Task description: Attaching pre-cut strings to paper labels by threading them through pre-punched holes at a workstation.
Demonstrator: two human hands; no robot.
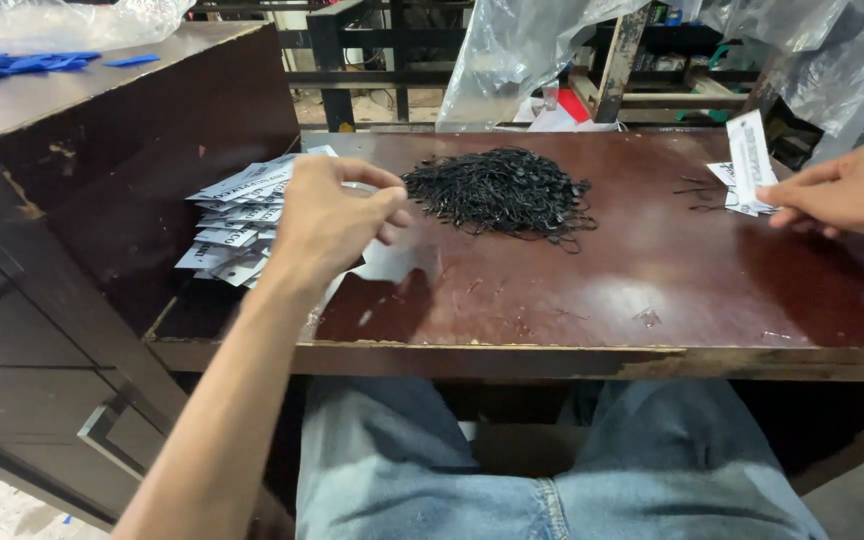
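The dark reddish-brown wooden tabletop (602,290), glossy and scuffed along its front edge, sits right above the seated person's blue-jeaned knees (552,470), so everything on it falls within easy arm's reach. A taller dark wooden cabinet (102,190) stands against its left side, with blue scraps lying on top and clear plastic sheeting (522,50) hanging behind the work area.

In the middle of the tabletop lies a loose heap of thin black string loops (500,190), piled where either hand can get at it. A few stray loops lie apart to the right of it, near the right hand.

At the left edge, partly overhanging the gap beside the cabinet, a fanned stack of white rectangular paper tags with dark print (242,215) is spread out rather than squared, which leaves single tags easy to pick off. The left hand (337,220) hovers over this stack's right side, between it and the string heap, with its fingers curled inward and the thumb close to the fingertips in a narrow pinch. Whether it holds a tag or a loop I cannot tell, as the back of the hand hides the fingertips.

At the far right, a small bunch of white paper tags (749,165) rests on the tabletop, one standing up on edge. The right hand (852,195) touches this bunch with its fingers stretched out and close together, pinning or setting it down rather than gripping around it.
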